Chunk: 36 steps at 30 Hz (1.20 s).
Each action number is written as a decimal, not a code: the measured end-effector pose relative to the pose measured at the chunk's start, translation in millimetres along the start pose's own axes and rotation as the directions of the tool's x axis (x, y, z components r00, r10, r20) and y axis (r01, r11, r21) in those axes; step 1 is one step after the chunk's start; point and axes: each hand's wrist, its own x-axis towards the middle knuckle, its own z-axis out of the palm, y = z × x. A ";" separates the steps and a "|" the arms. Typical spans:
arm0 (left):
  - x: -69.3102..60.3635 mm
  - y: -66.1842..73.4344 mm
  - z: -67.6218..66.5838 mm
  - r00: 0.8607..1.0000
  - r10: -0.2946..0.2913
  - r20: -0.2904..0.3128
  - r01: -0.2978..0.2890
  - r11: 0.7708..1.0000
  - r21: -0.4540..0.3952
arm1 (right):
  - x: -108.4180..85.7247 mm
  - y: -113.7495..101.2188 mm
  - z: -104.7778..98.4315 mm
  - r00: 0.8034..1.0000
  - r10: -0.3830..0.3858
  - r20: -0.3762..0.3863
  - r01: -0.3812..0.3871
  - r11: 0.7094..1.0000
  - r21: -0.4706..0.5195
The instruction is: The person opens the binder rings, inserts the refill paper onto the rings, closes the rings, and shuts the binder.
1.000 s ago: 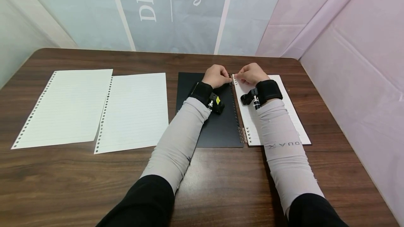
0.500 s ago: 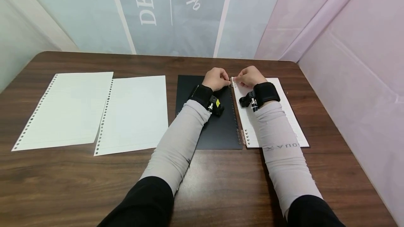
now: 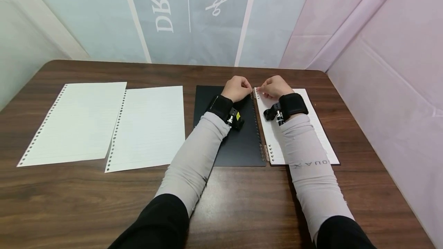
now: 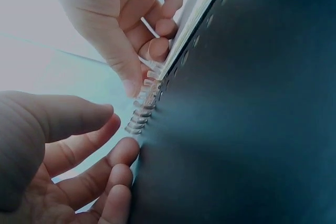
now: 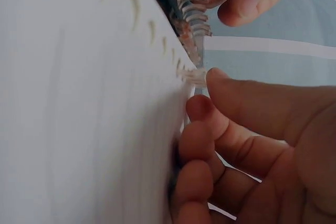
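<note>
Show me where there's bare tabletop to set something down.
Bare tabletop: on the near side of the loose sheets, and of the black cover between the sleeves; right of the lined pages. Crowded: binding rings, with left hand and right hand alongside.

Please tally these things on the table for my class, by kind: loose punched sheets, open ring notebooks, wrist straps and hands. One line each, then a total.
Loose punched sheets: 2
Open ring notebook: 1
Black wrist straps: 2
Hands: 2
Total: 7
</note>
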 end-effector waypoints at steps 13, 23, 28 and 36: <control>-8.5 13.0 -12.7 0.999 0.045 0.031 -0.046 0.998 0.031 | -7.2 4.3 -14.0 0.998 0.007 0.068 -0.015 0.993 0.117; -12.5 19.5 -20.3 0.996 0.083 0.028 -0.083 0.996 0.027 | -12.8 3.8 -16.4 0.998 0.017 0.066 -0.027 0.988 0.151; -13.0 18.6 -23.0 0.996 0.085 0.026 -0.086 0.996 0.032 | -14.6 1.6 -17.1 0.998 0.011 0.061 -0.021 0.986 0.165; -16.8 16.6 -35.2 0.997 0.079 0.007 -0.079 0.997 0.016 | -15.5 -4.2 -15.0 0.999 -0.040 0.037 0.033 0.987 0.158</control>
